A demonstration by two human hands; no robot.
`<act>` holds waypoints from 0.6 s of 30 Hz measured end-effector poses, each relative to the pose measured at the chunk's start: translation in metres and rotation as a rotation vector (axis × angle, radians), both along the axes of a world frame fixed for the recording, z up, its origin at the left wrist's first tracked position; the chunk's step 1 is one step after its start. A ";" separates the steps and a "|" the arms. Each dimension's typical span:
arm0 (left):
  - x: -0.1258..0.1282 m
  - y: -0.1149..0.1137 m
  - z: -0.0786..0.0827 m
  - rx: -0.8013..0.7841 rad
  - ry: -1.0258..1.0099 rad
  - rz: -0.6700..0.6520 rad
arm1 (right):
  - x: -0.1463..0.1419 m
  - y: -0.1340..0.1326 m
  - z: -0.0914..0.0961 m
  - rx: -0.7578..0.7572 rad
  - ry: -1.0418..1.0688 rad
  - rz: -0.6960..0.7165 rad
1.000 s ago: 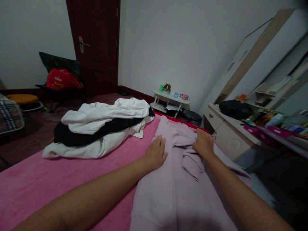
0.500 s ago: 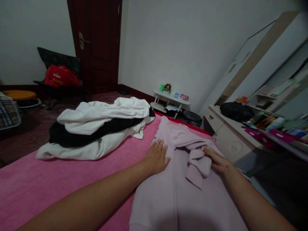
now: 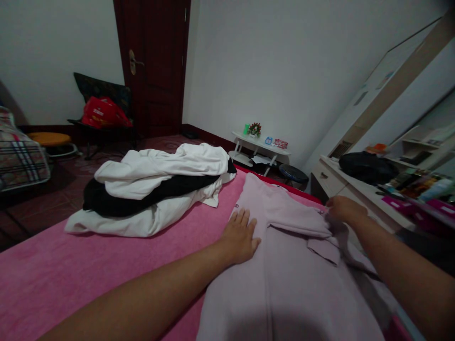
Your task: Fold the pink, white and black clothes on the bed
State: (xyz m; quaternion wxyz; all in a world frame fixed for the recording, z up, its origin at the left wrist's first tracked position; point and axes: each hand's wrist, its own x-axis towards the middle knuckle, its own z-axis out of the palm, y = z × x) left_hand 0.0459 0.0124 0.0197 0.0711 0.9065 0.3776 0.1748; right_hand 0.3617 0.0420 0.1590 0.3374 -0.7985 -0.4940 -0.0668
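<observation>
A pale pink sweatshirt (image 3: 295, 284) lies spread on the pink bed cover (image 3: 117, 277), with one sleeve folded across its upper part. My left hand (image 3: 241, 237) rests flat on the garment's left side, fingers stretched. At the right edge my right hand (image 3: 345, 209) is closed on the sweatshirt's fabric, pulling some of it up; its fingertips are partly hidden. The cuff of the folded sleeve sticks out just left of that hand. To the left is a loose pile of white clothes (image 3: 156, 166) with a black garment (image 3: 117, 204) between them.
A dresser (image 3: 330, 175) carrying a black bag (image 3: 368, 166) and several small items stands at the right. By the back wall are a low white table (image 3: 263, 142) and a dark round stool (image 3: 293, 173). A chair with a red bag (image 3: 104, 112) is near the door (image 3: 152, 66).
My right hand has moved right and away from me, from the sleeve to the sweatshirt's right edge. The bunched sleeve now lies flatter. My left hand stays flat; the view has turned slightly left.
</observation>
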 end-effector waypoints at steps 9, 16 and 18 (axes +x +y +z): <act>0.000 0.001 0.001 -0.025 0.005 -0.002 | -0.147 0.076 -0.107 -0.420 -0.255 0.515; 0.000 -0.003 0.003 -0.041 0.023 -0.009 | -0.181 0.117 -0.129 -0.641 -0.269 0.510; -0.001 -0.003 0.003 -0.041 0.011 -0.017 | -0.180 0.119 -0.126 -0.640 -0.254 0.496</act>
